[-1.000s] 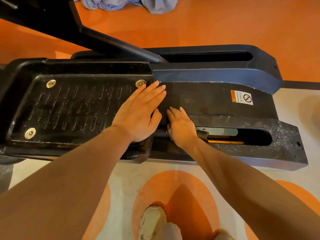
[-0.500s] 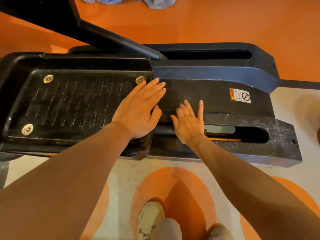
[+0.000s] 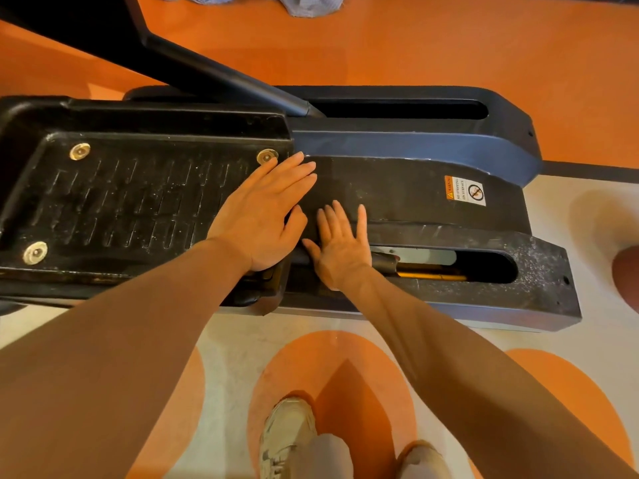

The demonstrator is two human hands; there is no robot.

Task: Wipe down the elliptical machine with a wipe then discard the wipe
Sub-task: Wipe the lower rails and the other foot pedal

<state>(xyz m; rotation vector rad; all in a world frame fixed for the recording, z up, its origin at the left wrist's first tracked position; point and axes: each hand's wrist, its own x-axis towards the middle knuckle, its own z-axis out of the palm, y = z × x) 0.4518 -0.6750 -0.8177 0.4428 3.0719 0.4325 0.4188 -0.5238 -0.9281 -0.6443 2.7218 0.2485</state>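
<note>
The black elliptical machine point(image 3: 415, 188) lies across the view, its ribbed foot pedal point(image 3: 138, 202) on the left and the rail housing on the right. My left hand point(image 3: 262, 212) rests flat, fingers straight, on the pedal's right end. My right hand point(image 3: 340, 247) lies flat with fingers spread on the housing right beside it, just left of the rail slot point(image 3: 449, 264). No wipe shows in either hand; one under a palm would be hidden.
A warning sticker point(image 3: 466, 191) sits on the housing. A slanted black arm point(image 3: 224, 77) rises to the upper left. Crumpled blue-grey cloth point(image 3: 304, 3) lies on the orange floor beyond. My shoes point(image 3: 287, 440) stand on the orange-and-white floor below.
My right hand went from loosely curled at the housing's edge to flat and spread, sliding a little up onto the housing. My left hand stayed on the pedal.
</note>
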